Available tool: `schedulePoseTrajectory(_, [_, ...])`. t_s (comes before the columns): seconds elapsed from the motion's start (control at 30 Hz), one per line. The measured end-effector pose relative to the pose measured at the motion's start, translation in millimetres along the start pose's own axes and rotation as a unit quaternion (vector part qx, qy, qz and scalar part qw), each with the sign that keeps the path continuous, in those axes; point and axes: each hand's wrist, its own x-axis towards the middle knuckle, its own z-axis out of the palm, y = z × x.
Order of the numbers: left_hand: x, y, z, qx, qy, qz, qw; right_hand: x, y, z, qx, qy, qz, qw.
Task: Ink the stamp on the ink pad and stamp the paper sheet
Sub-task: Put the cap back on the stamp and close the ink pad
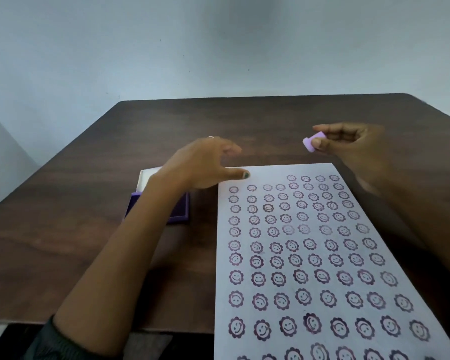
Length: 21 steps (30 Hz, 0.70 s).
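A white paper sheet [322, 255] lies on the dark wooden table [62, 242], covered with several rows of purple smiling-flower prints. My right hand [354, 149] hovers above the sheet's far right corner and pinches a small lilac stamp [313, 142] between thumb and fingers. My left hand [205, 165] hangs in the air with fingers spread, its thumb over the sheet's far left corner. Under my left wrist sits the purple ink pad [178, 209], its white lid [147, 178] open; my arm hides most of it.
A pale wall stands behind the table's far edge [257, 97]. The sheet overhangs the table's near edge [166, 329]. Bare wood lies to the left of the ink pad and beyond both hands.
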Motion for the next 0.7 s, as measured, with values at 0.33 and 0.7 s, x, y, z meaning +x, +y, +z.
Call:
schedulePoseTrajectory(0.33, [-6,-30,-17,0.054,-0.051,-0.074,0.994,-6,-27,53,0.026,-0.061,-0.028,0.997])
schedulePoseTrajectory(0.7, [-4,-26,-12,-0.024,0.080,-0.039,0.996,-4,-14,101,0.165,-0.083,0.036,0.982])
